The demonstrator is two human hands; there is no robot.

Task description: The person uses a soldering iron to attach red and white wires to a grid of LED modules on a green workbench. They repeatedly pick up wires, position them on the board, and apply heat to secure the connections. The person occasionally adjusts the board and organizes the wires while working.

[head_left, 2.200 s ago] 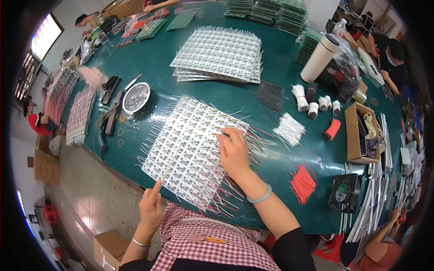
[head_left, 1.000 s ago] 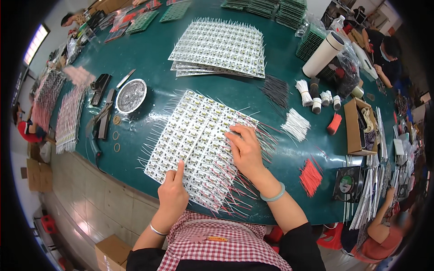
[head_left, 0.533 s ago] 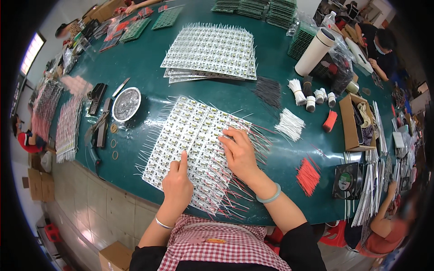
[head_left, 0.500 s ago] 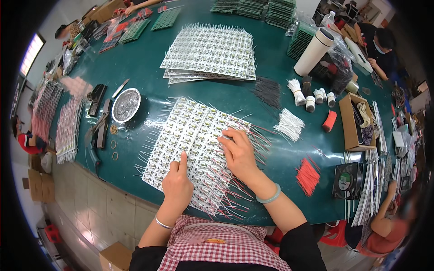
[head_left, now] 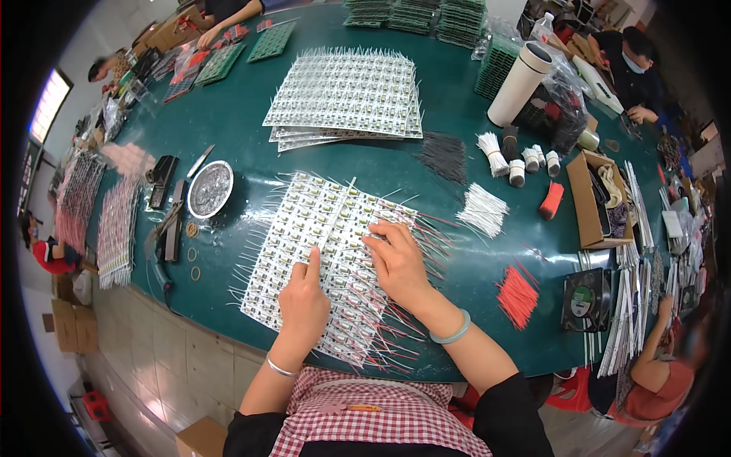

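A white circuit board panel (head_left: 285, 259) with rows of small parts lies slanted on the table before me. White wires stick out on its left, red and white ones on its right. My left hand (head_left: 304, 301) rests on the panel's middle, index finger stretched forward and the others curled; their tips are hidden. A pale raised line (head_left: 339, 209) runs along a seam from that fingertip to the far edge. My right hand (head_left: 400, 266) lies over the right half, fingers bent but apart, fingertips on the boards. Neither hand visibly grips anything.
Beyond lies a stack of wired panels (head_left: 343, 95). Right of it are black wires (head_left: 443, 156), white wires (head_left: 483, 209), red wires (head_left: 516, 295), a bottle (head_left: 520, 84) and a cardboard box (head_left: 590, 202). Left stand a bowl (head_left: 210, 190) and a soldering iron (head_left: 160, 263). Other people work around the table.
A raised pale edge now shows along the panel's middle seam. My left hand has shifted slightly right; the right hand stays nearly in place. The whole view has tilted a little.
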